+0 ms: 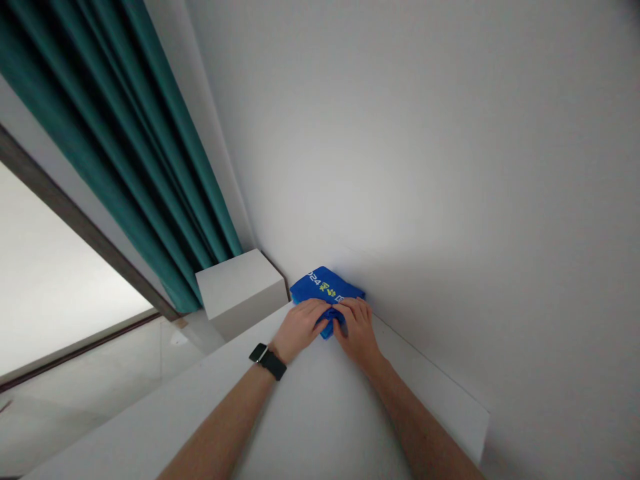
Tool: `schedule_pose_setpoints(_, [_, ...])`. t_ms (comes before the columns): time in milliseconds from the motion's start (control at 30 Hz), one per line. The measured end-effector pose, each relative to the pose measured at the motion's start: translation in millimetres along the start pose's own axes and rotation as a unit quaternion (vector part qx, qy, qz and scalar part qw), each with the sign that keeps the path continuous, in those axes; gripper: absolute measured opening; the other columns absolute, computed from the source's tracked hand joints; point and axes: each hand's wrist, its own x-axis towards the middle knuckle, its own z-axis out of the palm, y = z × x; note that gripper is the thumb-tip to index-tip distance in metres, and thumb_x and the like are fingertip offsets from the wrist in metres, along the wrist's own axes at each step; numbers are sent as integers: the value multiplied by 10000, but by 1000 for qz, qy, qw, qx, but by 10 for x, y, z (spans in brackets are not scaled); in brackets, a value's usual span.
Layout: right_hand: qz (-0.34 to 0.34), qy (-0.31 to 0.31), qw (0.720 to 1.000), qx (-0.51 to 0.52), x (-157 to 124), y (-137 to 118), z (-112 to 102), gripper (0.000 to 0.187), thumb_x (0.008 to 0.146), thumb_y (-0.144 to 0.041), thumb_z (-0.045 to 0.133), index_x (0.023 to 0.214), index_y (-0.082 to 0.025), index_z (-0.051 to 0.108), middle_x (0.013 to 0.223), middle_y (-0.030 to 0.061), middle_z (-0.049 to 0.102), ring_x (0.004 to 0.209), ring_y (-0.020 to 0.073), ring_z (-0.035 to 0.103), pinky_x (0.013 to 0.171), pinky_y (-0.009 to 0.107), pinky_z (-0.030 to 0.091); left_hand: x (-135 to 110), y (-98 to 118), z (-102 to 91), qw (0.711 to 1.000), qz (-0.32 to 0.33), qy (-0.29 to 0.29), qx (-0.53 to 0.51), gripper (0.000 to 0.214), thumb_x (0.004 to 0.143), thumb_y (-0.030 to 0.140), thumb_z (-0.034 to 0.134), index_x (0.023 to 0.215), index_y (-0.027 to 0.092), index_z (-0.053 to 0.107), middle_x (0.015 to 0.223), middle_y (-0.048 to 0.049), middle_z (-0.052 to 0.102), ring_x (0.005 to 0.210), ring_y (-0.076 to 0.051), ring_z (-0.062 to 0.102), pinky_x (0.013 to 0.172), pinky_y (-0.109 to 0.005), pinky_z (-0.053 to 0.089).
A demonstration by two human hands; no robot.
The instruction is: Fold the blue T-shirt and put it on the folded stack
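A blue cloth (pixel 320 281) with white and yellow lettering lies at the far end of a white tabletop (pixel 300 407), close to the wall. Its near part is bunched between my hands. My left hand (pixel 301 327), with a black watch (pixel 267 360) on the wrist, grips the bunched part from the left with bent fingers. From the right, my right hand (pixel 357 330) holds the same bunch, thumb toward the middle. The fingertips of both hands nearly meet. What kind of cloth item it is, I cannot tell.
A lower white cabinet (pixel 245 287) stands beyond the tabletop's left edge. Green curtains (pixel 145 153) hang at the left, near a dark-framed window or door (pixel 75 200). A plain pale wall (pixel 425 167) rises behind and along the right side.
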Motion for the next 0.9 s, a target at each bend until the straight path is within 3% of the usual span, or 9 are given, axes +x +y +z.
schedule_pose_setpoints(300, [-1, -15, 1000, 16, -17, 54, 10, 168, 926, -178, 495, 1041, -232, 605, 997, 66, 634, 1037, 222, 559, 1028, 469, 363, 64, -268, -171, 990, 74, -87, 78, 313, 938, 196, 520, 1246, 215, 573, 1208, -92, 656, 1172, -219, 586, 1031, -403, 454])
schedule_pose_setpoints(633, [6, -10, 999, 40, -26, 49, 20, 139, 942, -193, 484, 1014, -240, 594, 979, 65, 628, 1001, 217, 566, 1011, 482, 378, 126, -630, -216, 978, 8, -64, 200, 456, 884, 95, 526, 1323, 218, 538, 1334, -117, 592, 1204, -277, 552, 1023, -456, 423])
schedule_pose_setpoints(900, [-34, -16, 999, 26, -49, 56, 41, 133, 922, -169, 533, 984, -243, 625, 967, 52, 606, 971, 196, 561, 1018, 466, 388, 164, -813, -91, 981, -45, -54, 181, 488, 886, 61, 482, 1350, 206, 521, 1355, -127, 583, 1194, -268, 572, 1014, -437, 441])
